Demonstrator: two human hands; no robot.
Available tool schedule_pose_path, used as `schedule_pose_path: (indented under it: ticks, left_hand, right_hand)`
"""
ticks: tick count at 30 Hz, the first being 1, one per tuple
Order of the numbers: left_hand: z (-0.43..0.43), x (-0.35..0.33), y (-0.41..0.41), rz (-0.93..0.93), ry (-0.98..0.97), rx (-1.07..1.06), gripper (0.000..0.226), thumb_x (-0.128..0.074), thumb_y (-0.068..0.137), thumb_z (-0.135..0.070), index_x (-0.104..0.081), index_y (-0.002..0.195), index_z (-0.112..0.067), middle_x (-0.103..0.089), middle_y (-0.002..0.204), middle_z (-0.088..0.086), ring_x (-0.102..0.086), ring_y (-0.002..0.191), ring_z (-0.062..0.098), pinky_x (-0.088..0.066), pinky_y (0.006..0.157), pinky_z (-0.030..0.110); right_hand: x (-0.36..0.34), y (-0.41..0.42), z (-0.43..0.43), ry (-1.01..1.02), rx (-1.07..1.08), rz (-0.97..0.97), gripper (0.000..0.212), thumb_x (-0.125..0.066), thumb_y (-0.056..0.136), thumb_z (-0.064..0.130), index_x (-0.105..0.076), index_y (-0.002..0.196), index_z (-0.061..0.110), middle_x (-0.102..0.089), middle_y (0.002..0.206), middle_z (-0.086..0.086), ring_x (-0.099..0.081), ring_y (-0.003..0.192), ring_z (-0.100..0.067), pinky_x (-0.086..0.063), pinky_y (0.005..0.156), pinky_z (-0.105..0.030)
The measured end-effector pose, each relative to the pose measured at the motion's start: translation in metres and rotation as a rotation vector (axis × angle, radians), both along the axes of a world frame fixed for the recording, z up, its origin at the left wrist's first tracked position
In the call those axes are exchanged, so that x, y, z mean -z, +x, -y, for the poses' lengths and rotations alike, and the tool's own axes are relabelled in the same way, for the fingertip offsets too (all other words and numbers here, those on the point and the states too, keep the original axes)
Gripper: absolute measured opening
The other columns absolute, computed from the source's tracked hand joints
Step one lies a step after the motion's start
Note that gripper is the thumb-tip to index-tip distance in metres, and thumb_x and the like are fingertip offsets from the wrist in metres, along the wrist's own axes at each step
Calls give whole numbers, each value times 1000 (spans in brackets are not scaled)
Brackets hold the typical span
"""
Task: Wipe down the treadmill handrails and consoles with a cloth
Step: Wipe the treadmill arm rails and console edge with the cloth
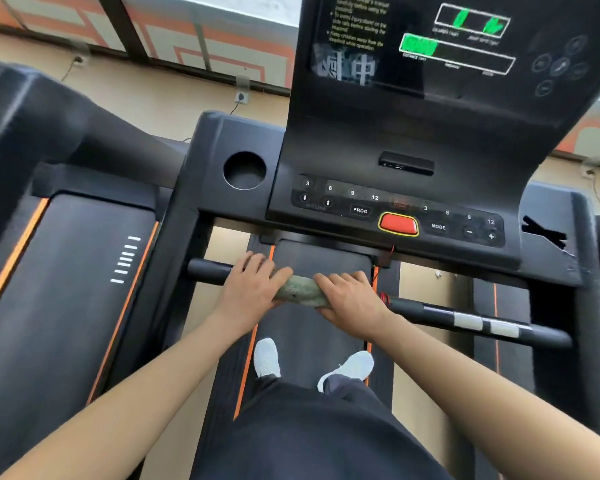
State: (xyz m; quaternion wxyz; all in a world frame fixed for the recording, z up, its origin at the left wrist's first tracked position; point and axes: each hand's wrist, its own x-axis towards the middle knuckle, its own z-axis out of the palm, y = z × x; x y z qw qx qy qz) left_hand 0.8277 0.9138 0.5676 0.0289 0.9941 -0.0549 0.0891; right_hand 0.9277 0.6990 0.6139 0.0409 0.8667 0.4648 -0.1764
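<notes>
Head view, looking down over a treadmill. The person stands on the belt [326, 334] in white shoes [266, 356] and faces the console [361, 157].

Both hands lie on the front handrail [208, 270], a black crossbar below the console's button panel. A greenish cloth [300, 289] is wrapped round the middle of this bar, between the two hands.

The left hand [253, 289] lies over the cloth's left end. Its fingers [257, 263] curl over the top of the bar, and its thumb rests on the cloth. The right hand [350, 299] grips the cloth's right end, with its fingers [340, 278] curled over cloth and bar together. The two hands are near each other but apart, and a short stretch of cloth shows between them.

Two silver sensor plates [468, 321] sit further right on the same bar.

On the console, a red button [398, 224] is centred in the key row, a round cup holder [244, 170] lies at its left, and a lit display [458, 43] with green figures stands above.

A second treadmill [66, 271] stands at the left.
</notes>
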Motion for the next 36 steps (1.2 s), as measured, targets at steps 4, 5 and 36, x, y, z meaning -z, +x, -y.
schedule_pose_path:
  ticks: [4,5,36]
  left_hand:
    - [-3,-1,-24,-29,-111,-237,64,-85,70,-31,-61,130,-25,-61,121,6,-50,130,34,-33,108,48]
    - [-2,-3,-30,-35,-135,-298,67,-83,71,-26,-60,134,-24,-58,129,7,-46,135,35,-32,109,49]
    - [2,-18,-18,786,-2510,-1508,31,-71,94,-39,-72,120,-21,-76,115,2,-72,110,22,-52,105,45]
  right_hand:
    - [-8,-1,-25,-5,-8,-107,55,-56,91,53,-44,134,21,-63,117,-2,-59,110,-30,-37,91,-43]
    - [-10,-1,-30,-9,-1,-137,58,-55,90,55,-44,135,22,-62,119,-3,-57,113,-30,-38,93,-43]
    - [-13,-5,-209,244,69,-614,36,-74,89,24,-72,125,25,-75,116,3,-69,105,-11,-49,98,-30]
